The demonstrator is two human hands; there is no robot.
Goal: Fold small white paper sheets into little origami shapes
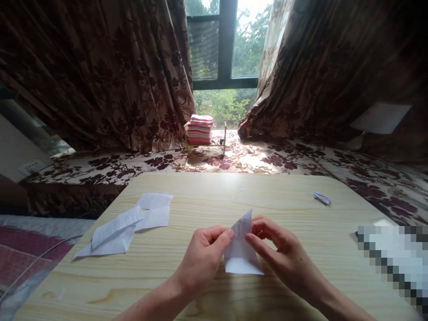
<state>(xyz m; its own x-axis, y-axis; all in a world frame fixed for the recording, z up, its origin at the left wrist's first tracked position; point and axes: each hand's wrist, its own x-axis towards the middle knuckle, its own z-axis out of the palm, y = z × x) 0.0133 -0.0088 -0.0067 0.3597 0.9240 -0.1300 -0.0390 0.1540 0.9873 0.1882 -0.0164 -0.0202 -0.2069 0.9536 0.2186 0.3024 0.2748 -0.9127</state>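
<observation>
Between my hands stands a folded sheet of white paper (pixel 243 254) with lines of writing and a pointed top corner. My left hand (pixel 207 249) pinches its left edge, thumb on the near face. On the other side, my right hand (pixel 280 247) has its thumb and forefinger closed at the paper's right edge, with the other fingers partly hidden behind. The paper's lower edge hangs over or rests near the wooden tabletop (pixel 200 200); I cannot tell which.
Folded paper sheets (pixel 115 229) lie at the table's left. A small folded paper piece (pixel 321 199) lies at the far right. A pixelated object (pixel 397 263) occupies the right edge. Beyond the table, striped folded cloths (pixel 199 129) are stacked on a small rack by the window.
</observation>
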